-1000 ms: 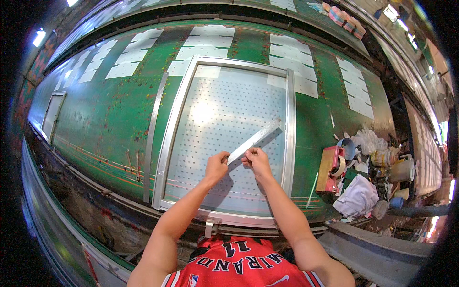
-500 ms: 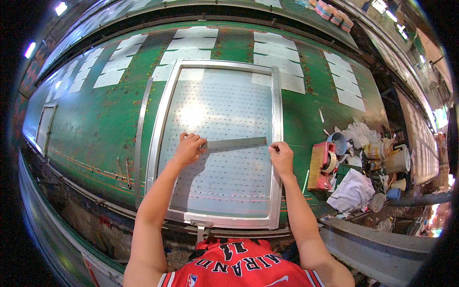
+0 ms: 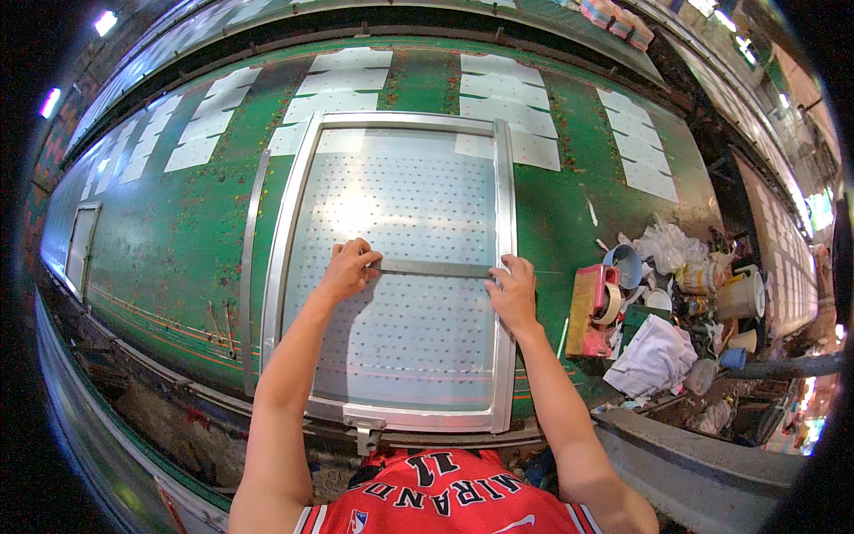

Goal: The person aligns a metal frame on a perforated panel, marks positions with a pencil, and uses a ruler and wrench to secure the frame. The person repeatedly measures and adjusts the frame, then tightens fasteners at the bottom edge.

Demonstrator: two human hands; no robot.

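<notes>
A screen printing frame [image 3: 504, 356] with silver bars lies on the green table in front of me. Its pale translucent mesh [image 3: 400, 356] carries rows of small dark marks. Across the mesh, nearly level, runs a flat grey strip [image 3: 436, 267] that looks like a ruler. My left hand [image 3: 350, 270] pinches the strip's left end, fingers curled. At the right end, beside the frame's right bar, my right hand [image 3: 514, 292] has thumb and fingers closed around the strip's tip. The left hand's shadow darkens part of the mesh below it.
Columns of white cut pieces [image 3: 507, 102] lie on the green table [image 3: 213, 267] beyond the frame. A long metal bar [image 3: 252, 276] rests left of it. At right are a red box with tape rolls [image 3: 587, 311], a blue cup [image 3: 625, 264], white cloth [image 3: 654, 356] and plastic bags [image 3: 672, 245].
The strip has swung from a slant to nearly level, its right end lowered. My right hand has gone from beside the strip to holding its end. The view has shifted slightly.
</notes>
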